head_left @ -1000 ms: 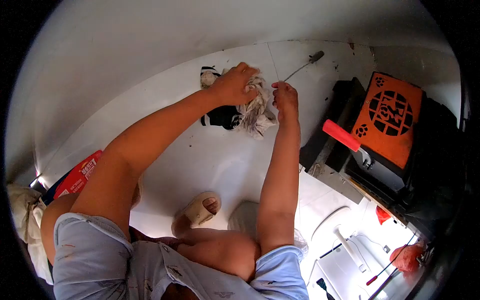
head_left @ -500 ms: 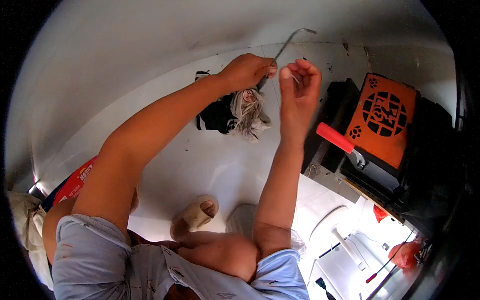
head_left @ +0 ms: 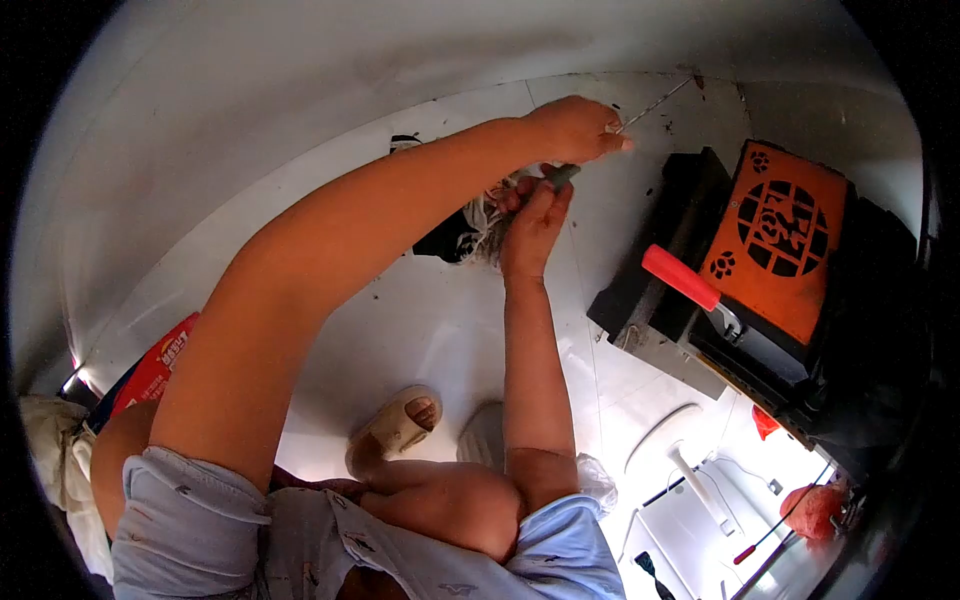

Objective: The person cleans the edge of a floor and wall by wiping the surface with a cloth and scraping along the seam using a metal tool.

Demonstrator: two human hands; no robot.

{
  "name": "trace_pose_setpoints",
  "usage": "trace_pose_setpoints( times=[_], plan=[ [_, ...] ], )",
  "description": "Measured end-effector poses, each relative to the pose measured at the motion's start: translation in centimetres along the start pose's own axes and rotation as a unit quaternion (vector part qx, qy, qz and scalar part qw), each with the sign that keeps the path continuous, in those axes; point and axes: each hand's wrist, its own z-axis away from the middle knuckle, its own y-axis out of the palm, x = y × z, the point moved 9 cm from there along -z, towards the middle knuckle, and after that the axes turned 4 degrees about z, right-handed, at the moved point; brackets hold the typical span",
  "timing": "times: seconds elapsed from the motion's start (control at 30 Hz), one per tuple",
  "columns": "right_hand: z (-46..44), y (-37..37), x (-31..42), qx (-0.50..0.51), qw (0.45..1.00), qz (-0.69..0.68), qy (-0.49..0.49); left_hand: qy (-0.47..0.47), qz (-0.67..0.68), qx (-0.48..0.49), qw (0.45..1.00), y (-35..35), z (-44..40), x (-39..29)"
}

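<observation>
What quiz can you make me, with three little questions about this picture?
1. Pick one: what colour is the smooth, cylinder-shaped handle beside the orange panel with the round cut-out pattern?
A) blue
B) red
C) green

2. True or false: the thin grey metal rod sticks out from the bare left hand.

3. Fill in the blank: the beige, open-toed slipper is on a bare ____.

Key: 1. B; 2. True; 3. foot
</observation>
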Motion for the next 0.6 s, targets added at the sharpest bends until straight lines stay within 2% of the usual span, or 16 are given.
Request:
trace_pose_setpoints(
  times=[0.1,0.23,0.33,0.43,0.53,0.6],
  plan=[
    [-0.7,-2.6,2.9,-0.144,0.986,0.021,0.084,0.039,-0.104,-0.023,0.994,1.7,1.9,3.3],
    [-5.6,-9.9,0.5,-0.161,0.973,-0.119,0.119,0.056,-0.235,0.023,0.97,4.5,8.7,6.3],
    [-6.2,-12.3,1.2,-0.216,0.967,-0.036,0.132,0.073,-0.325,0.04,0.942,5.8,13.7,6.3],
    [-7.2,-13.8,1.0,-0.181,0.971,0.06,0.143,0.07,-0.346,0.078,0.933,6.9,15.8,7.9],
    [-6.8,-14.0,1.2,-0.216,0.957,0.072,0.177,0.066,-0.368,0.088,0.923,7.2,16.0,9.5],
    [-8.7,-15.1,1.0,-0.193,0.965,0.041,0.173,0.082,-0.369,0.069,0.923,7.5,16.1,10.1]
  ],
)
